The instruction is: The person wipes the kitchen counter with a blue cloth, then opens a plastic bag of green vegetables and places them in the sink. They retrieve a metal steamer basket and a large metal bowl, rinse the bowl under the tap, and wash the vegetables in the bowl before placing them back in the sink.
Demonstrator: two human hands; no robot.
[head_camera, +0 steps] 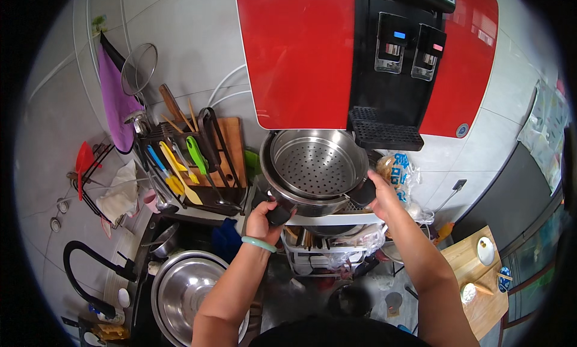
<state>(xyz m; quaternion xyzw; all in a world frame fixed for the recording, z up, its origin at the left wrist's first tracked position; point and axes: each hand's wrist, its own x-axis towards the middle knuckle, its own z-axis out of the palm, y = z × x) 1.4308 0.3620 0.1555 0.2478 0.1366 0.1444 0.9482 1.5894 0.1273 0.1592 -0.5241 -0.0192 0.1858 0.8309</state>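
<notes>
Before me is a metal pot with two black side handles, and a perforated steel steamer insert sits in its top. My left hand grips the left handle; a pale green bangle circles that wrist. Around the right handle my right hand is closed, with the fingers partly hidden. The pot is at the upper level of a white shelf rack, just under a red and black water dispenser. Whether its base rests on the shelf cannot be told.
Left of the pot stands a utensil rack with spatulas, ladles and a wooden cutting board. Steel basins lie lower left, near a black faucet. The dispenser's drip tray juts out above right. A wooden table stands lower right.
</notes>
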